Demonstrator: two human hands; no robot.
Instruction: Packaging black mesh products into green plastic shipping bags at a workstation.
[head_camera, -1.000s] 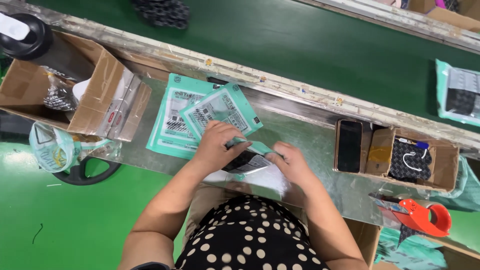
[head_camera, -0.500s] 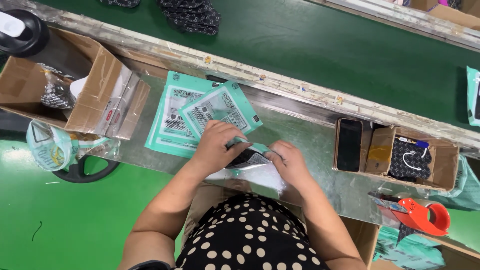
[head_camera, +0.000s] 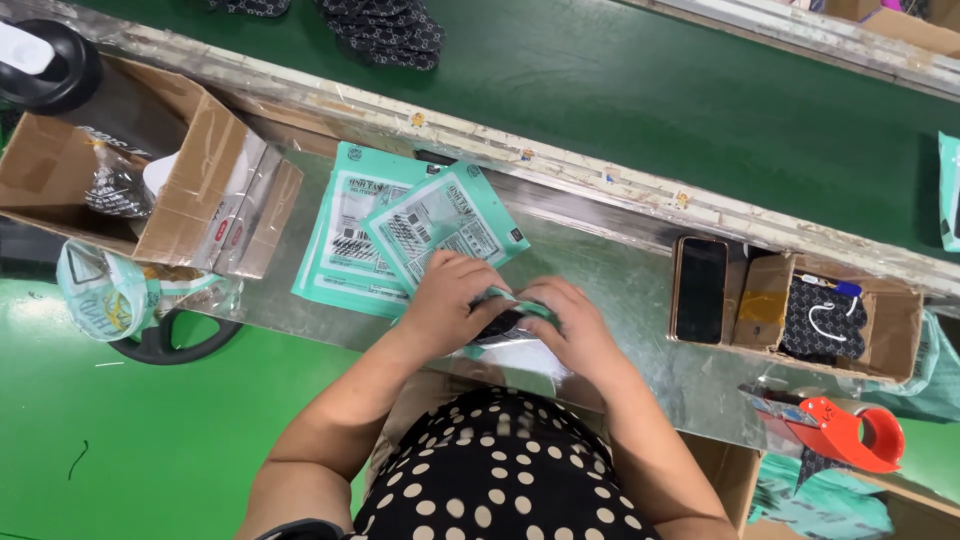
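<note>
Steel bench (head_camera: 640, 300) by green belt: left hand (head_camera: 450, 300) and right hand (head_camera: 572, 325), fingers curled, pinch a teal pouch (head_camera: 505, 325); teal pouch stack (head_camera: 400, 235) just beside.

Teal pouches (head_camera: 400, 235), red tape dispenser (head_camera: 850, 435)

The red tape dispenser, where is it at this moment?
In the head view the red tape dispenser lies at the lower right, on the metal table's edge, just below the small cardboard box, beyond the right hand.
</note>
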